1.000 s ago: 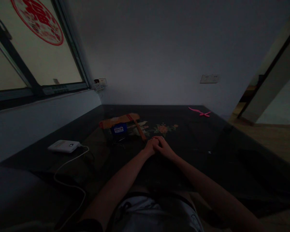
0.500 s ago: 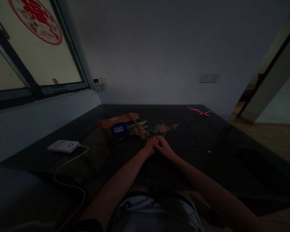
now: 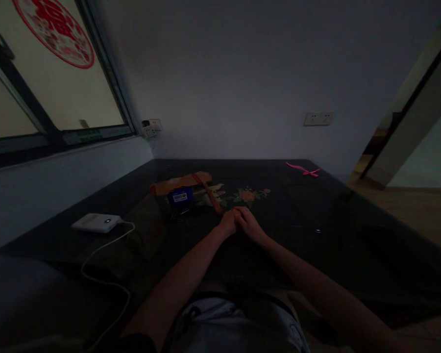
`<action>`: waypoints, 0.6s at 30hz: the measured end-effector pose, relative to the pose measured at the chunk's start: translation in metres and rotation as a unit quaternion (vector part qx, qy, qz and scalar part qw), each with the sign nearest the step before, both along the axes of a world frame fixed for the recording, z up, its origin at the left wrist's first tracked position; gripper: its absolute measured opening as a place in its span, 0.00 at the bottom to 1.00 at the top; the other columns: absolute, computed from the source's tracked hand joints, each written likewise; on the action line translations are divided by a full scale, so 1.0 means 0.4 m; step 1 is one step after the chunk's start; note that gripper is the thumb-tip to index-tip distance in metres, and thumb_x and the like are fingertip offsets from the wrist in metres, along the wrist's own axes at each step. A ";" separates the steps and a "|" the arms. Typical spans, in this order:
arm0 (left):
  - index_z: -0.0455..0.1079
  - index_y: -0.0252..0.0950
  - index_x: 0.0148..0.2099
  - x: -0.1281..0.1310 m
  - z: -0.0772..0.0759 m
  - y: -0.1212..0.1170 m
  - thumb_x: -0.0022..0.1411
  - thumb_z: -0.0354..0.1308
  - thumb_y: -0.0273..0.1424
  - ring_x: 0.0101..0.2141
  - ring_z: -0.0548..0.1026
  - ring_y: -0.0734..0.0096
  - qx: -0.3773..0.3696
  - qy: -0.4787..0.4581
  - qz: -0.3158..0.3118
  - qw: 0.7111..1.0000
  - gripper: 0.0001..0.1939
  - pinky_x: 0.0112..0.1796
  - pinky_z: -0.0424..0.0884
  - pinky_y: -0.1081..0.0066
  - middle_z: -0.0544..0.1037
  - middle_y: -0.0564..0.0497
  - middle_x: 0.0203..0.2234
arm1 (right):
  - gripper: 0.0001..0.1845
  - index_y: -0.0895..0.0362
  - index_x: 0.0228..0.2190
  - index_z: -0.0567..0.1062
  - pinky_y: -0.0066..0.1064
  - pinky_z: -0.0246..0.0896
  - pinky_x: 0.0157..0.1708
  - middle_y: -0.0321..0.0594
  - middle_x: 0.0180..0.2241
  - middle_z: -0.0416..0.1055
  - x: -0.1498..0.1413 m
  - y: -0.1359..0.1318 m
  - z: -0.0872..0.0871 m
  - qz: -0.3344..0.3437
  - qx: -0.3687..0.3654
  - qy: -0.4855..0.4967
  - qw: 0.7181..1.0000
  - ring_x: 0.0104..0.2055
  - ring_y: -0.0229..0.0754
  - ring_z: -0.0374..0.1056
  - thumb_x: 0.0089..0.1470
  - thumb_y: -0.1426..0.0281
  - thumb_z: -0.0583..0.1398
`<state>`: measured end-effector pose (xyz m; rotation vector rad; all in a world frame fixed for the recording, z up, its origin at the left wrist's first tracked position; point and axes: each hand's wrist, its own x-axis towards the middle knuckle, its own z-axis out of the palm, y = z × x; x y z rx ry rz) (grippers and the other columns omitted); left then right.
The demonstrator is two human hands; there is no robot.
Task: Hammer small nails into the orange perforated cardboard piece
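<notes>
My left hand (image 3: pixel 228 223) and my right hand (image 3: pixel 249 224) rest clasped together on the dark glossy table (image 3: pixel 294 260). Both are closed, the right one lying partly over the left, and no object shows in them. Just beyond the left hand lies a narrow brown strip (image 3: pixel 213 198), its near end close to the knuckles. A blue box with a white label (image 3: pixel 181 196) stands to the left, in front of a long, flat brown package (image 3: pixel 174 184). Several thin dark pieces (image 3: pixel 180 215), too dim to name, lie before the box.
At the left edge sits a white power bank (image 3: pixel 96 222), its white cable (image 3: pixel 106 283) hanging off the table toward me. A pink ribbon (image 3: pixel 305 170) lies at the far right corner. The wall (image 3: pixel 228 98) borders the table's back, and a window (image 3: pixel 59 73) is on the left.
</notes>
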<state>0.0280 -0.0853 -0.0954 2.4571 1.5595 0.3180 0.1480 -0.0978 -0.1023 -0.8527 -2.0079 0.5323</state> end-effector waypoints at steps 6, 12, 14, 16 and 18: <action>0.67 0.32 0.50 -0.001 -0.008 0.000 0.65 0.54 0.34 0.43 0.73 0.63 0.004 -0.010 0.010 1.000 0.14 0.43 0.72 0.58 0.72 0.45 0.45 | 0.14 0.57 0.47 0.71 0.46 0.65 0.45 0.43 0.49 0.69 -0.003 -0.005 0.008 0.010 -0.010 0.010 1.000 0.46 0.46 0.69 0.61 0.66 0.58; 0.67 0.33 0.51 -0.002 -0.009 -0.004 0.65 0.54 0.34 0.43 0.73 0.63 0.003 -0.011 0.024 1.000 0.15 0.42 0.72 0.58 0.72 0.44 0.46 | 0.14 0.57 0.47 0.71 0.45 0.66 0.45 0.43 0.49 0.69 -0.006 -0.010 0.018 0.012 -0.029 0.023 0.999 0.46 0.46 0.69 0.61 0.66 0.58; 0.67 0.33 0.51 -0.001 -0.010 -0.004 0.65 0.54 0.34 0.43 0.73 0.63 0.005 -0.015 0.024 1.000 0.15 0.43 0.72 0.58 0.72 0.44 0.46 | 0.14 0.56 0.47 0.71 0.45 0.66 0.45 0.43 0.49 0.70 -0.007 -0.009 0.017 0.014 -0.037 0.028 0.999 0.46 0.46 0.69 0.61 0.66 0.57; 0.66 0.33 0.51 0.001 -0.013 -0.004 0.65 0.54 0.34 0.43 0.73 0.63 0.009 -0.024 0.024 0.999 0.15 0.43 0.72 0.58 0.72 0.44 0.46 | 0.14 0.56 0.47 0.71 0.45 0.66 0.45 0.43 0.49 0.70 -0.009 -0.006 0.013 0.014 -0.043 0.033 0.998 0.46 0.46 0.69 0.61 0.66 0.57; 0.66 0.33 0.51 0.003 -0.014 -0.005 0.65 0.54 0.34 0.43 0.73 0.63 0.019 -0.039 0.023 0.999 0.15 0.43 0.72 0.58 0.71 0.44 0.47 | 0.14 0.56 0.47 0.71 0.45 0.66 0.45 0.43 0.49 0.69 -0.010 -0.001 0.007 0.013 -0.050 0.040 0.998 0.46 0.46 0.69 0.61 0.66 0.57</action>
